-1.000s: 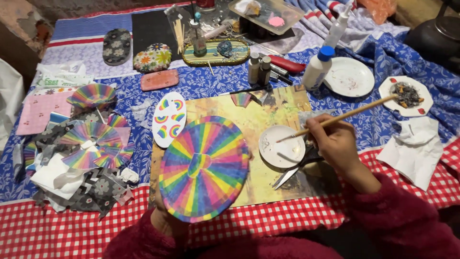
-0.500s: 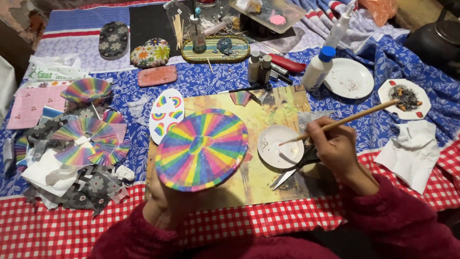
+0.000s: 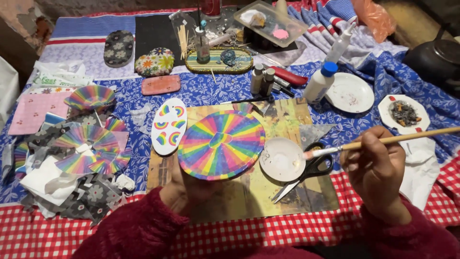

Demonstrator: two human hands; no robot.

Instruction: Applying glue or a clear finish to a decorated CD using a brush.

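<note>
My left hand (image 3: pixel 184 192) holds a round rainbow-striped paper disc (image 3: pixel 221 144) from below, tilted above a yellowish board (image 3: pixel 249 192). In my right hand (image 3: pixel 376 170) is a long wooden paintbrush (image 3: pixel 383 140), its pale tip just above the right rim of a small white dish (image 3: pixel 282 159) on the board. Black-handled scissors (image 3: pixel 306 172) lie partly under the dish and the brush. An oval white piece with small rainbows (image 3: pixel 168 125) lies left of the disc.
Rainbow and patterned paper scraps (image 3: pixel 76 158) pile at the left. A white glue bottle with blue cap (image 3: pixel 320 82), two small bottles (image 3: pixel 262 80), white plates (image 3: pixel 352 92), a crumpled tissue (image 3: pixel 419 163), decorated oval stones (image 3: pixel 154 61) and a tray of tools (image 3: pixel 219 60) stand behind. A black kettle (image 3: pixel 436 57) stands at the far right.
The disc has risen and shifted slightly right toward the dish. The brush has lowered to nearly level, its tip now at the dish's right rim.
</note>
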